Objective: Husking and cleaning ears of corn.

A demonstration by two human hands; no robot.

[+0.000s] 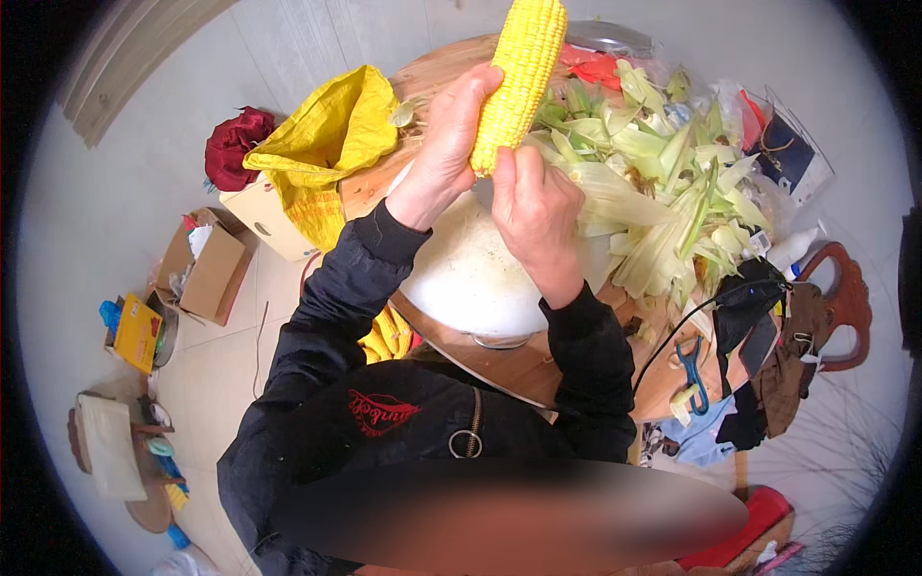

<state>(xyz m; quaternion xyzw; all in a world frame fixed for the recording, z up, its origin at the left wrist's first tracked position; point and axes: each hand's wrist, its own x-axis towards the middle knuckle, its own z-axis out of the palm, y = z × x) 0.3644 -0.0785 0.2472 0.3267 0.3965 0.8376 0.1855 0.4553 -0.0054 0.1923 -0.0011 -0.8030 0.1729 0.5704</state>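
Note:
My left hand [450, 140] is wrapped around a husked ear of yellow corn [522, 72], its thumb lying along the kernels. The cob is tilted, with one end up at the top edge of the view. At the lower end, the curled fingers of my right hand [536, 216] pinch the cob's tip; what exactly lies between them is hidden. Below both hands is a large white basin [468, 281] on the round wooden table [497, 374]. A heap of pale green corn husks [648, 173] covers the table to the right.
On the left stands an open yellow woven sack [324, 137], beside a dark red cloth bundle [238, 147]. More husked corn [389, 335] lies below the table edge. A blue-handled peeler [693, 374] and a black bag [749, 302] are at right, near a carved wooden chair [850, 309].

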